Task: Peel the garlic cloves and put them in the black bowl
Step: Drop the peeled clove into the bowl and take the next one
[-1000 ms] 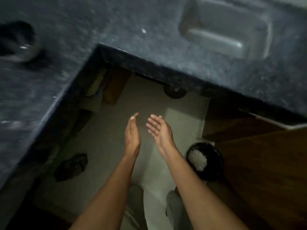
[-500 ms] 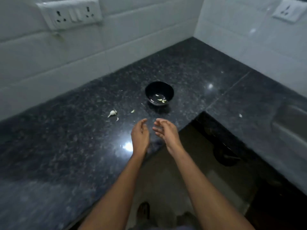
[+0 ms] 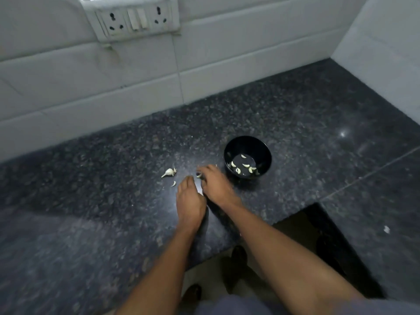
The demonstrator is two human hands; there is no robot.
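Note:
The black bowl (image 3: 266, 159) stands on the dark granite counter (image 3: 91, 201) and holds several peeled garlic cloves (image 3: 245, 165). To its left lies a garlic piece with its stem (image 3: 169, 172), and a small loose clove (image 3: 173, 183) lies just below it. My right hand (image 3: 218, 186) is just left of the bowl, and its curled fingertips pinch a small garlic clove (image 3: 199, 175) against the counter. My left hand (image 3: 189, 202) lies beside it with the fingers stretched forward onto the counter, holding nothing that I can see.
A white tiled wall runs behind the counter, with a socket and switch panel (image 3: 131, 19) on it. The counter's inner corner edge (image 3: 295, 215) drops to the floor below my arms. A white scrap (image 3: 386, 228) lies on the right counter section.
The view swung up from the floor to the counter. Both hands moved forward from the edge onto the counter, and my right hand's fingers came down on a clove beside the bowl.

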